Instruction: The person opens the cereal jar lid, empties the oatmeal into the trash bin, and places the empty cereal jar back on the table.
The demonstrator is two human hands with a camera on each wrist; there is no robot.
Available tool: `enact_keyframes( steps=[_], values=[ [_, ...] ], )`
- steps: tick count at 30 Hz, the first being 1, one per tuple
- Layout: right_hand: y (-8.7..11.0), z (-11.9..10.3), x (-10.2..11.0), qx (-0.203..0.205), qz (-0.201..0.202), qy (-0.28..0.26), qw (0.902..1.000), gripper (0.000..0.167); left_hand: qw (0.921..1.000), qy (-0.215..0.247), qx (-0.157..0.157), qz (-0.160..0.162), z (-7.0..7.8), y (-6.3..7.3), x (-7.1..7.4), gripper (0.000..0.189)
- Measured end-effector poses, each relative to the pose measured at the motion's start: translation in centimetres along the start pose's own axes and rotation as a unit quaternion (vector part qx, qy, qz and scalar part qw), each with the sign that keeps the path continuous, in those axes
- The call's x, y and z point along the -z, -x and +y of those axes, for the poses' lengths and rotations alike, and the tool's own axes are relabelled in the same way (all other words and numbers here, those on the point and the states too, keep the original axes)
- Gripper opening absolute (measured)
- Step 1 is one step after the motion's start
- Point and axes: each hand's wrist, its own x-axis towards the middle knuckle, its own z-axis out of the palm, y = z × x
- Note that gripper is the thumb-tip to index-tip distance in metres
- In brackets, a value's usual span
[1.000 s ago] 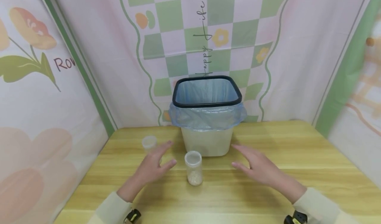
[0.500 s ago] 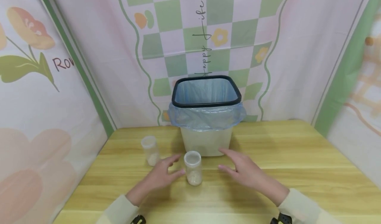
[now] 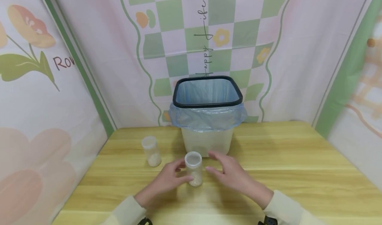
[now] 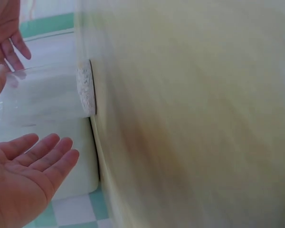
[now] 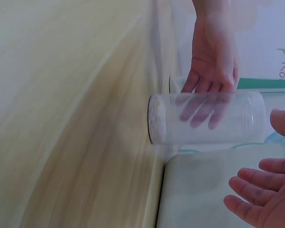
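A clear cylindrical jar (image 3: 195, 170) stands upright on the table, a shallow layer of whitish grains at its bottom. My left hand (image 3: 167, 178) is right at its left side, the thumb overlapping the jar in the head view. To the jar's right, my right hand (image 3: 232, 174) is held a short way off with its fingers extended. Seen from the left wrist, the fingers of the left hand (image 4: 35, 166) are straight beside the jar (image 4: 47, 95). From the right wrist, the left fingers show through the clear wall of the jar (image 5: 209, 128).
Farther left stands a second, similar jar (image 3: 151, 152) with whitish contents. Behind the front jar is a white trash bin (image 3: 206, 142) with a black rim and a blue bag (image 3: 209, 117) folded over it. Printed curtains (image 3: 143, 69) enclose the wooden table (image 3: 283, 158).
Both hands have come inward toward the front jar, the left moving right and slightly down, the right moving left. The left hand has uncovered the second jar. Jars and bin have stayed put.
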Motion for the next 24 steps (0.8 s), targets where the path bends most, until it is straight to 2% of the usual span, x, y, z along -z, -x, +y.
enact_keyframes(
  steps=[10,18,24],
  values=[
    [-0.2,-0.9,-1.3,-0.019,-0.001,-0.041,0.999,0.054,0.9992,0.031,0.023,0.008,0.3,-0.6,-0.7,0.061],
    [-0.6,-1.1,-2.4,-0.011,0.03,-0.068,0.9972,0.052,0.9974,0.058,0.043,0.006,-0.1,-0.9,-1.3,0.061],
    [-0.7,-1.4,-3.1,-0.045,0.033,-0.112,0.9921,0.056,0.9981,0.05,0.036,0.005,0.1,-1.1,-1.4,0.058]
  ],
)
